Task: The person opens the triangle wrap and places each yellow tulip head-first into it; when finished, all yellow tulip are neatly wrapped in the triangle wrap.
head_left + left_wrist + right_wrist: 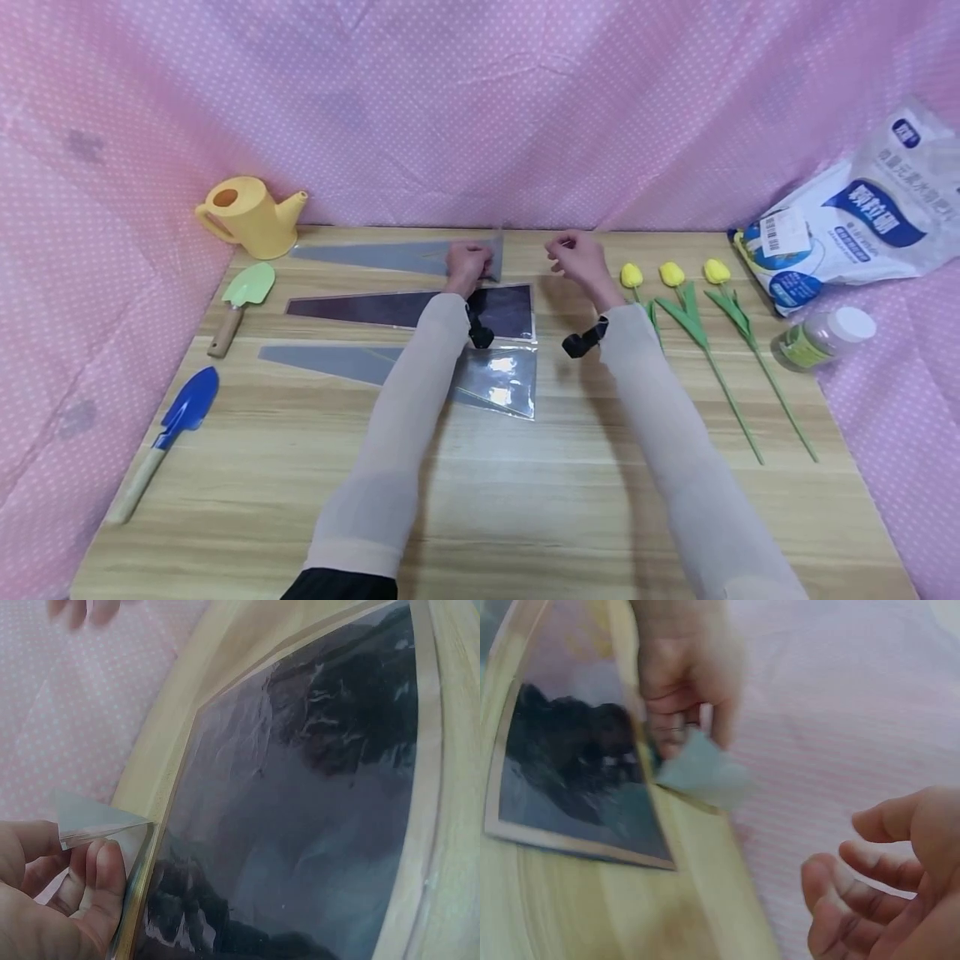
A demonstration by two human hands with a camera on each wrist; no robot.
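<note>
Three long tapered plastic wrapping sleeves lie one in front of another on the wooden table. At the far edge, my left hand (468,265) grips the wide end of the back grey sleeve (375,255). Its lifted corner (90,821) stands up from the thumb and fingers in the left wrist view. Just in front lies the dark purple sleeve (352,308) with a pale border, and nearest me a grey clear-ended sleeve (322,363). My right hand (581,258) hovers right of the sleeves, fingers loosely bent and holding nothing, apart from the raised corner (705,776).
Three yellow tulips (672,275) lie on the right, partly behind my right forearm. Beyond them are a white-blue bag (862,225) and a white-capped bottle (817,340). At left stand a yellow watering can (255,218), a green trowel (249,285) and a blue trowel (191,400).
</note>
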